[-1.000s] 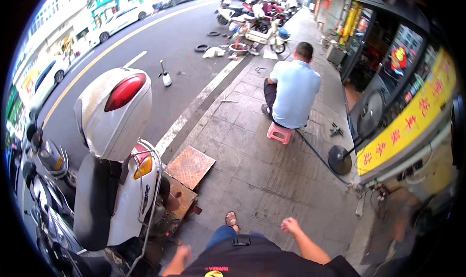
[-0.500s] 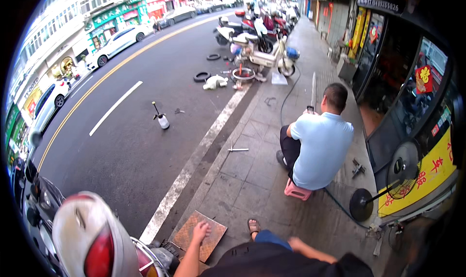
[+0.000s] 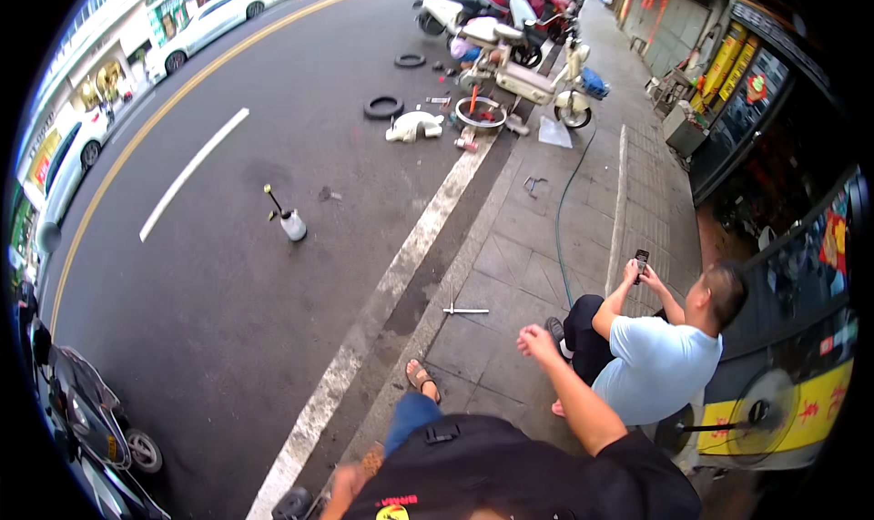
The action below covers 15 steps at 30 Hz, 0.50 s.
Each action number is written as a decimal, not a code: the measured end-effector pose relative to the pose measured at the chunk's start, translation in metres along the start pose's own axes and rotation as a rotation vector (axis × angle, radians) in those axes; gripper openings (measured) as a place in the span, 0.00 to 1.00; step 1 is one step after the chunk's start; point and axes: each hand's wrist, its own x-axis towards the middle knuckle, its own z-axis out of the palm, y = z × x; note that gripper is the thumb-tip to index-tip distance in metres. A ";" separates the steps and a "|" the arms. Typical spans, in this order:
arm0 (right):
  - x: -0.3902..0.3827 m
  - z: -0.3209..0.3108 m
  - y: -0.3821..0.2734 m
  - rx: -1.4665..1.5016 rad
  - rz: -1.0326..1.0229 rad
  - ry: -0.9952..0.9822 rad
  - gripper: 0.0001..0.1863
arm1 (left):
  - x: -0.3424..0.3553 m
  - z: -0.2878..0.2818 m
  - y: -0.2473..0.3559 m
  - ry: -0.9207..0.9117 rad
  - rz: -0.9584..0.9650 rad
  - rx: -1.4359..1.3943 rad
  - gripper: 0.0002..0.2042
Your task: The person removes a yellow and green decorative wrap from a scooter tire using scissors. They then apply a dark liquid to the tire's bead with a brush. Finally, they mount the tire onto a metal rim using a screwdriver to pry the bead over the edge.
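My right hand (image 3: 539, 343) is raised over the pavement in front of me, its fingers loosely bent and apart, with nothing in them. Beyond it, a metal T-shaped wrench (image 3: 468, 311) lies on the paving, apart from the hand. Low in the picture, my left hand (image 3: 344, 484) hangs beside my dark shirt, smeared by motion, so its fingers cannot be made out. A rusty plate (image 3: 372, 459) shows partly behind it. On the road stands a white pump spray bottle (image 3: 293, 226) with a dark nozzle.
A seated person in a light blue shirt (image 3: 657, 367) holds a phone (image 3: 642, 260) at right, beside a standing fan (image 3: 761, 412). Ahead are a cream scooter (image 3: 526, 81), a wheel rim (image 3: 481, 113), tyres (image 3: 384, 107) and a green hose (image 3: 564, 219). A parked scooter (image 3: 91, 406) stands lower left.
The view has moved forward along the pavement. My right hand has swung up in front, while my left has dropped back toward the lower edge. The seated person now appears nearer the right.
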 end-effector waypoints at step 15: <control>0.515 0.162 -0.170 -0.725 0.482 -0.523 0.16 | 0.180 -0.186 0.928 0.051 0.812 -0.239 0.19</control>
